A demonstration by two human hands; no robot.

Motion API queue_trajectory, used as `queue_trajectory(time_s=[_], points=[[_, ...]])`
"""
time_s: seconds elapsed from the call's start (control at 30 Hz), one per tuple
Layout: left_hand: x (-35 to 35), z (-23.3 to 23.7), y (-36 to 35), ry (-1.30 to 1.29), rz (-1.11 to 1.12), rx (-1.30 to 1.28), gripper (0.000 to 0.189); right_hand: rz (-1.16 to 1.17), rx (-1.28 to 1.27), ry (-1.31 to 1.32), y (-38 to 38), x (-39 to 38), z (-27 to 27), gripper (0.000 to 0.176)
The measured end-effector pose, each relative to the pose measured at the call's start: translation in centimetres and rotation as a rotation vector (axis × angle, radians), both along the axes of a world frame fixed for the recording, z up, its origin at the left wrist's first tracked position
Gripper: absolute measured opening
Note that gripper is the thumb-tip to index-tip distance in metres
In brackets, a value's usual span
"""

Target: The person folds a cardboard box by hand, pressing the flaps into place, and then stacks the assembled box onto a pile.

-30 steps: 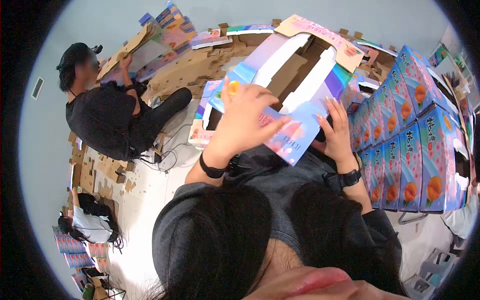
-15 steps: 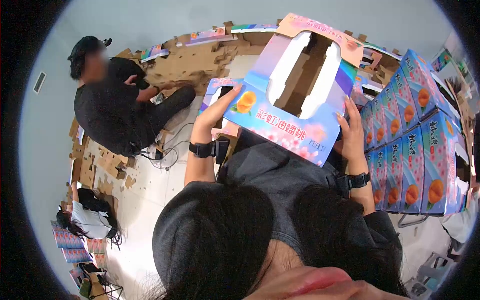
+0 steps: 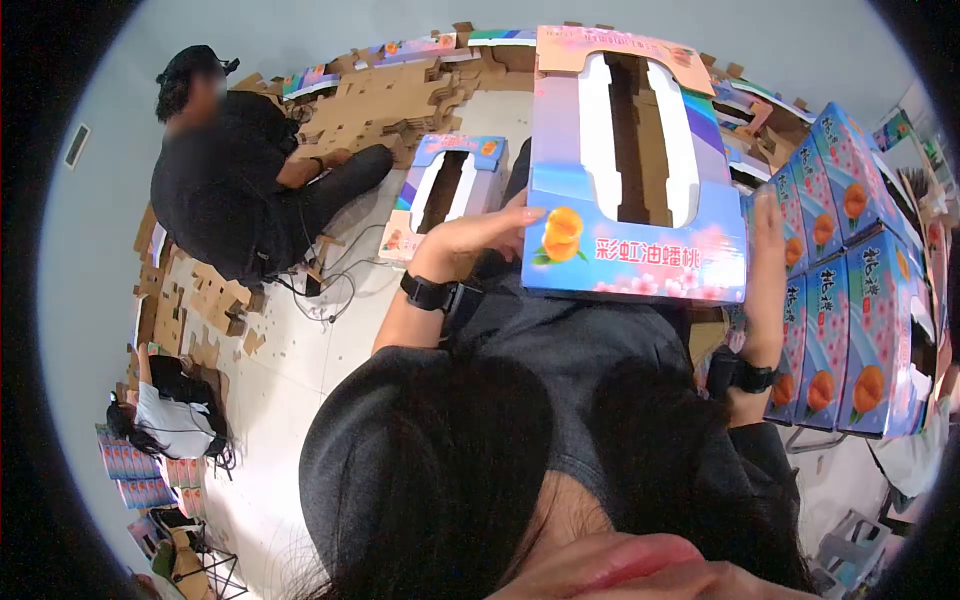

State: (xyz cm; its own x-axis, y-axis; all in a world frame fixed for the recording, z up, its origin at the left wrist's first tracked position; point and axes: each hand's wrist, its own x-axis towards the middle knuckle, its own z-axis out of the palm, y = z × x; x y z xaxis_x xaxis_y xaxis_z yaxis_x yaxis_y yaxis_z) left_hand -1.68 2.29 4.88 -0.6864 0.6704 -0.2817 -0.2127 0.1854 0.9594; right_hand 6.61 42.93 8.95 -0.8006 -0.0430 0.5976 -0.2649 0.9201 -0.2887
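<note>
A printed peach carton [image 3: 640, 265] with a long opening in its top is held up in front of my chest. At its left side is my left hand [image 3: 475, 235], its fingers against the lower left edge. My right hand [image 3: 767, 240] presses flat along the right side, partly hidden by the carton. Brown cardboard and white flaps show through the opening. A second printed carton [image 3: 445, 190] sits on the floor to the left, just beyond my left hand.
Stacked peach cartons [image 3: 870, 310] stand at the right. A seated co-worker [image 3: 225, 180] is at the left, near cables and flat brown cardboard [image 3: 370, 105]. Another person [image 3: 180, 420] is farther down at the left. Grey stools [image 3: 855, 545] are at the lower right.
The held carton has turned more upright and shifted right and slightly down, with both hands moving along. The second carton on the floor is now uncovered. The seated co-worker's arms have moved.
</note>
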Motion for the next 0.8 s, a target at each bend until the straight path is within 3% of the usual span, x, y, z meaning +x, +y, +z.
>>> queue_trajectory(time_s=[0.13, 0.27, 0.43, 0.57, 0.67, 0.77, 0.8], points=[[1.4, 0.3, 1.9, 0.066, 0.057, 0.037, 0.094, -0.064, -0.050, 0.047, 1.2, 3.1, 2.6, 0.068], [1.5, 0.4, 2.0, 0.050, 0.046, 0.030, 0.098, 0.101, 0.018, -0.030, 0.9, 4.7, 4.2, 0.064], [1.1, 0.0, 2.0, -0.003, 0.009, 0.001, 0.092, 0.184, -0.036, -0.031, -2.0, 3.9, 4.2, 0.068], [2.2, 0.9, 2.9, 0.000, 0.046, 0.013, 0.094, 0.121, 0.043, -0.118, -3.0, 3.1, 3.8, 0.077], [3.7, 2.3, 3.5, 0.028, 0.103, 0.010, 0.067, 0.068, 0.181, -0.121, -3.0, 3.2, 4.3, 0.082], [3.4, 2.0, 3.1, -0.025, 0.055, -0.010, 0.069, 0.063, 0.195, -0.114, -3.5, 3.3, 4.4, 0.084], [2.8, 1.4, 2.9, -0.022, 0.005, -0.006, 0.080, 0.055, 0.198, -0.123, -3.5, 3.4, 4.0, 0.084]])
